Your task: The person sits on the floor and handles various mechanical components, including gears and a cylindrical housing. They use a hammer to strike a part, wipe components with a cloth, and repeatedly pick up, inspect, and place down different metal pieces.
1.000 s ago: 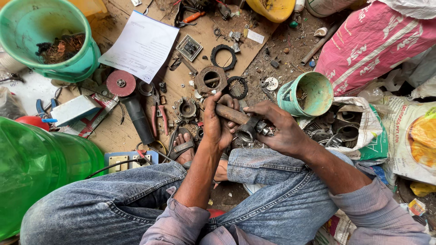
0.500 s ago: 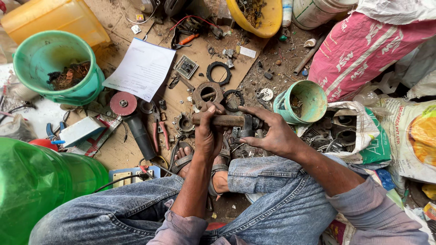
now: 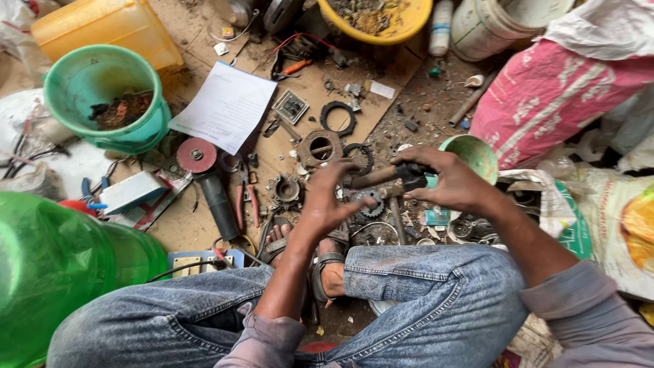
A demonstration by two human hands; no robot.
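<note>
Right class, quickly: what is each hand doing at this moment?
Left hand: open, fingers spread, holding nothing, just beside the hammer handle.
Right hand: closed on the hammer head.

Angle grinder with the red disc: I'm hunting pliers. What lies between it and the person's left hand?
Head view: red-handled pliers and a round metal bearing housing on cardboard.

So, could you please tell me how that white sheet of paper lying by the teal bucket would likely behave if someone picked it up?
The sheet of paper looks thin and flat, so it would probably flop and bend when lifted by one edge. It seems very light and might slide easily if pushed across the cardboard. One corner overhangs the cardboard near the teal bucket, so it could probably be pinched there.
</note>
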